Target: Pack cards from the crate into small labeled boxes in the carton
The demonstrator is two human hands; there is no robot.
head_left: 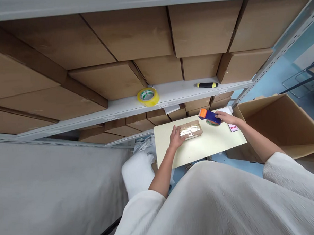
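Observation:
A small cardboard box (196,126) lies on the pale yellow tabletop (184,157), with shiny clear tape across its top. My left hand (176,139) rests against the box's left end, its thumb and fingers apart around that end. To the right, my right hand (224,117) is closed on a blue and orange tape dispenser (211,117) with a roll in it. The dispenser is to the right of the box and apart from it. Close beside my right hand, a phone (233,127) with a lit screen lies on the tabletop.
Shelves full of cardboard boxes (202,29) stand in front. On the shelf edge lie a yellow tape roll (148,96) and a yellow-black utility knife (207,85). A large open carton (279,122) stands at right, white packing material (138,170) at left beside a grey wall (58,191).

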